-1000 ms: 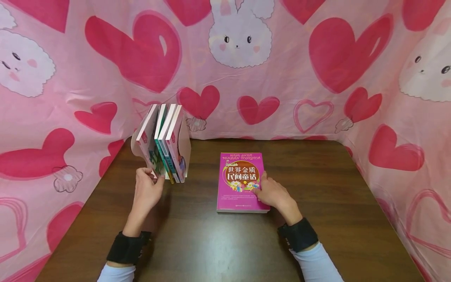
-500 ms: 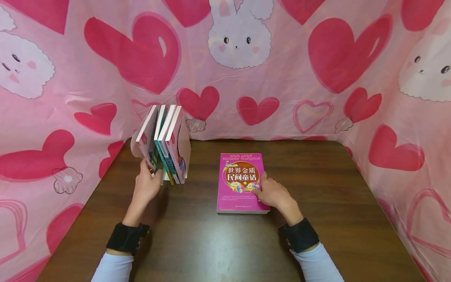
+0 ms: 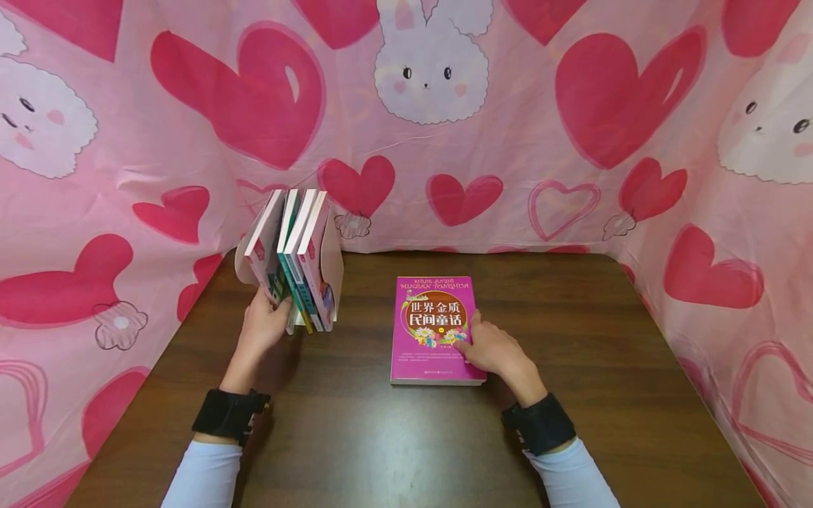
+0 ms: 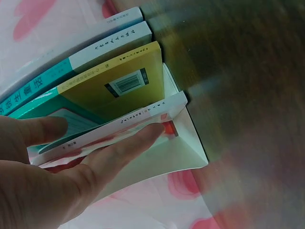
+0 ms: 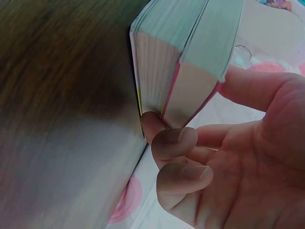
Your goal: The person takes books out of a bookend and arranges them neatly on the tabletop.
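Observation:
Several thin books stand upright in a pale bookend [image 3: 334,264] at the table's left. My left hand [image 3: 263,324] is at the leftmost one, a book with a white and pink spine [image 3: 259,247]. In the left wrist view, thumb and fingers pinch this book [image 4: 143,116] from either side, the thumb between it and a yellow-green book [image 4: 121,76]. My right hand [image 3: 498,351] holds the right side of a magenta-covered book [image 3: 416,363], thumb on its cover. The right wrist view shows that book [image 5: 212,43] on a second thick book [image 5: 157,62], fingers curled at their page edges.
The brown wooden table [image 3: 381,437] has a pink cloth [image 3: 533,141] with hearts and rabbits rising behind it and at both sides. A teal and white book [image 4: 71,64] stands with the others in the bookend.
My left hand has moved slightly forward, its thumb and fingers reaching further round the leftmost book. The right hand and the magenta book have stayed in place.

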A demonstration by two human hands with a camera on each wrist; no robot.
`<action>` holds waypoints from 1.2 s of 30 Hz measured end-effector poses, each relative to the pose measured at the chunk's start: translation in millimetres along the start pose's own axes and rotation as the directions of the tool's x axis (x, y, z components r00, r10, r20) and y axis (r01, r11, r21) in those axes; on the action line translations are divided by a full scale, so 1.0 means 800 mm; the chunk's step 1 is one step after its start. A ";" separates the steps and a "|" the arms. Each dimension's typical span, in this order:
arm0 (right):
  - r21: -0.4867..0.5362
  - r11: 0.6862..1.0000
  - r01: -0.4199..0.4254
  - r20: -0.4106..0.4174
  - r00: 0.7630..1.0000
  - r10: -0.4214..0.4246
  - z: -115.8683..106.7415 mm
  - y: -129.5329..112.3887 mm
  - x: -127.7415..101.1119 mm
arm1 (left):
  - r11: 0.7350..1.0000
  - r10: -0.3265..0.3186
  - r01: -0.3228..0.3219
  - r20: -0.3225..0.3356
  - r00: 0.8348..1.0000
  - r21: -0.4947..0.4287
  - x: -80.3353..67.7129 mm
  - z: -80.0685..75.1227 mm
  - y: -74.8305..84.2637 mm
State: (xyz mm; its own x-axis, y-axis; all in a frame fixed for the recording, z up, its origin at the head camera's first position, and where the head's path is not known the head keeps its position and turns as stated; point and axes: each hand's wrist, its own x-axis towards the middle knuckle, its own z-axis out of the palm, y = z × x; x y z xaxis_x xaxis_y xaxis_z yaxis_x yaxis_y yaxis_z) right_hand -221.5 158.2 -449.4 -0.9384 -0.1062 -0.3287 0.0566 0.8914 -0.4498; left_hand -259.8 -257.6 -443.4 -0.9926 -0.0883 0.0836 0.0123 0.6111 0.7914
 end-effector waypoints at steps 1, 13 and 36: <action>0.001 1.000 0.000 0.000 1.000 0.000 0.000 0.000 0.000 | 1.000 0.004 -0.004 -0.007 1.000 0.003 0.001 0.000 0.000; 0.026 1.000 0.004 0.019 1.000 -0.004 0.001 0.002 0.002 | 0.999 0.037 -0.037 -0.016 0.999 -0.008 0.005 0.002 -0.004; 0.024 1.000 -0.012 0.010 1.000 0.012 0.002 0.000 -0.001 | 0.999 0.046 -0.046 0.024 0.999 -0.022 -0.028 -0.001 -0.002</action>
State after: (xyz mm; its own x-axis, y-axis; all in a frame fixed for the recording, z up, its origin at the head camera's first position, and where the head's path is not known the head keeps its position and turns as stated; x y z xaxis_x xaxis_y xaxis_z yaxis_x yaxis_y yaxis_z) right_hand -220.1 157.8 -450.4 -0.9341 -0.1002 -0.3427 0.0762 0.8818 -0.4655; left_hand -237.4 -257.6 -446.2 -0.9935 -0.0412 0.1060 0.0606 0.5967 0.8001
